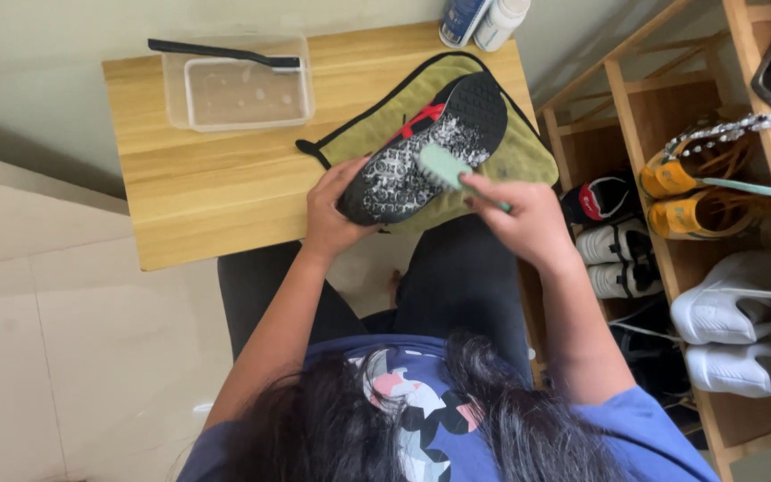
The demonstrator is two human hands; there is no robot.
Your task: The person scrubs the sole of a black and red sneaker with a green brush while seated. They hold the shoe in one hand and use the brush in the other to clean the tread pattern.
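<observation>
A black shoe [457,116] lies sole up on an olive green cloth [519,156], its sole covered in white foam. My left hand [332,210] grips the shoe at its near end. My right hand [519,219] holds a pale green brush [439,167], whose head rests on the foamy sole.
The cloth lies on a small wooden table [189,196]. A clear plastic tub of water [243,89] stands at the back left with a black brush [225,54] across its rim. Two bottles [484,18] stand at the back edge. A wooden shoe rack [725,223] with several shoes is on the right.
</observation>
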